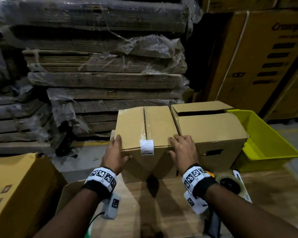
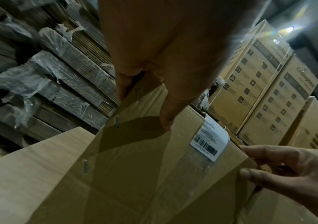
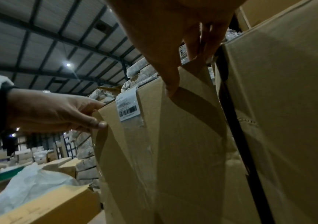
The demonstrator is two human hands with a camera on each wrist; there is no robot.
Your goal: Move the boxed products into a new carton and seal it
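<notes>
While both hands are gripping the taped carton (image 1: 145,129), left hand (image 1: 115,152) and right hand (image 1: 183,149) curled round its near corners, sealing looks finished; next comes lifting it aside.

All three views are dim and grainy. In the left wrist view a lamp (image 2: 289,29) flares at 1 o'clock; another lamp (image 3: 68,64) glows at 10 o'clock in the right. Edges bow, near palms blur
</notes>
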